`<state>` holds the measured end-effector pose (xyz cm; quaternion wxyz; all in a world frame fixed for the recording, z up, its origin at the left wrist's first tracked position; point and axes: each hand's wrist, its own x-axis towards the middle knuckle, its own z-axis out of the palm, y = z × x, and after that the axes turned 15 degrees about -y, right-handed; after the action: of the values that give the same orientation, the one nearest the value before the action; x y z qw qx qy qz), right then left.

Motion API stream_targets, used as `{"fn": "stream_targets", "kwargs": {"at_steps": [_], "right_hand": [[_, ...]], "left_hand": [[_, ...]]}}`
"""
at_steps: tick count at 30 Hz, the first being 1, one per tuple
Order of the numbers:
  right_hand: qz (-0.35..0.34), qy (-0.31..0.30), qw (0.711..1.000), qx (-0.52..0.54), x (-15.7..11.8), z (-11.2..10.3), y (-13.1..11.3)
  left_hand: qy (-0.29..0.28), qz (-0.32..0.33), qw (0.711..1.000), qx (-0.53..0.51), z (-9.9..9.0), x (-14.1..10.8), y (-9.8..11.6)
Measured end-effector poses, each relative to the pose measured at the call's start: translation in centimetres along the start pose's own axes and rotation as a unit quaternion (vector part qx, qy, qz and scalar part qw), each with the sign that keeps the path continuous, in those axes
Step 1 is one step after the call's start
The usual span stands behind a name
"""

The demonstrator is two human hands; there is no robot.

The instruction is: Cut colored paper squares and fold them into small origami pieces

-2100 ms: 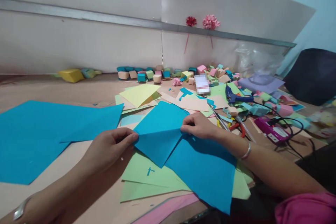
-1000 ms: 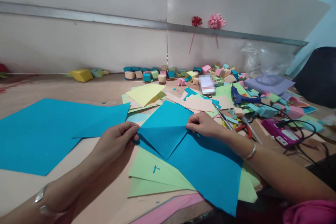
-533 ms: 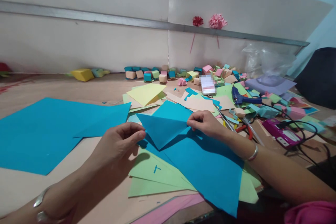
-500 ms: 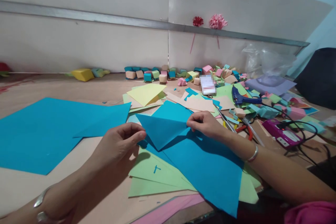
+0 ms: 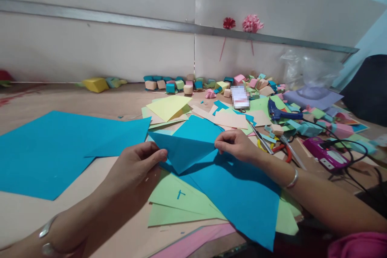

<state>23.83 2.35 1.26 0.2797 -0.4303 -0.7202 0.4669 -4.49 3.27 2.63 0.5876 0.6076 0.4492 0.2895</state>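
A folded blue paper [image 5: 184, 151] is held up between both hands over the stacked sheets. My left hand [image 5: 148, 157] pinches its left edge between thumb and fingers. At its right corner, my right hand [image 5: 231, 142] has thumb and fingertips closed on the paper. Beneath the right hand lies a larger blue sheet [image 5: 248, 197], on top of light green sheets [image 5: 181, 209]. Another large blue sheet [image 5: 45, 153] lies at the left, on pale peach paper.
Small coloured paper boxes [image 5: 171, 87] line the back. A phone [image 5: 240, 96], a blue glue gun [image 5: 282, 113], scissors [image 5: 287, 149], a cutter [image 5: 262, 139] and a purple power socket [image 5: 326, 155] with black cables lie at the right.
The left corner of the folded blue paper has shifted left, over the fingers of my left hand, which now grips the edge. My right hand still holds the right corner.
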Motion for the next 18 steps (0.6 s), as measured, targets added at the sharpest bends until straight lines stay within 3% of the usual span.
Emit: {"fn": "stream_targets", "kwargs": {"at_steps": [2, 8, 18], "right_hand": [[0.005, -0.003, 1.0, 0.0, 0.1, 0.0, 0.1], [0.013, -0.007, 1.0, -0.005, 0.1, 0.1, 0.2], [0.013, -0.006, 1.0, -0.015, 0.1, 0.0, 0.0]], "left_hand": [[0.0, 0.002, 1.0, 0.024, -0.3, 0.1, -0.2], [0.001, 0.022, 0.998, -0.059, -0.4, 0.1, -0.9], [-0.007, 0.019, 0.993, -0.113, 0.3, 0.0, -0.7]]}}
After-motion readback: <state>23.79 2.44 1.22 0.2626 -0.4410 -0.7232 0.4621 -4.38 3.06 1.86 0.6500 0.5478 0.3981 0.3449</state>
